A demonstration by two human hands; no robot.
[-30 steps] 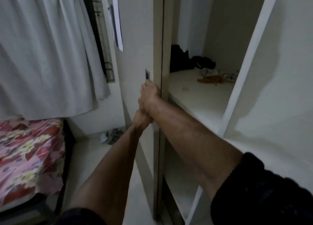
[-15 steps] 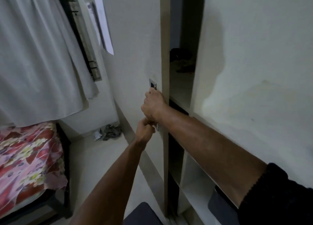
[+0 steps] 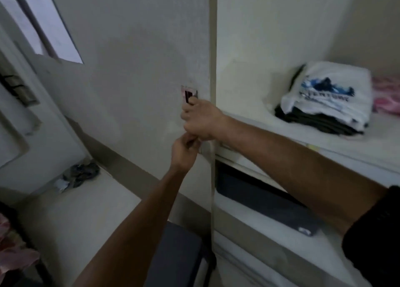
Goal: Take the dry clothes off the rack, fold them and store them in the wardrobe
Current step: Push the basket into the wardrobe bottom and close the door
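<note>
The right hand (image 3: 202, 122) covers most of the handle (image 3: 190, 94) on the door (image 3: 129, 81); its fingertips are hidden. The left hand (image 3: 184, 150) has its fingers tucked under the right. The shirt (image 3: 333, 92) print is too blurred to read. Pink cloth (image 3: 386, 100) is cut off at the right edge.
</note>
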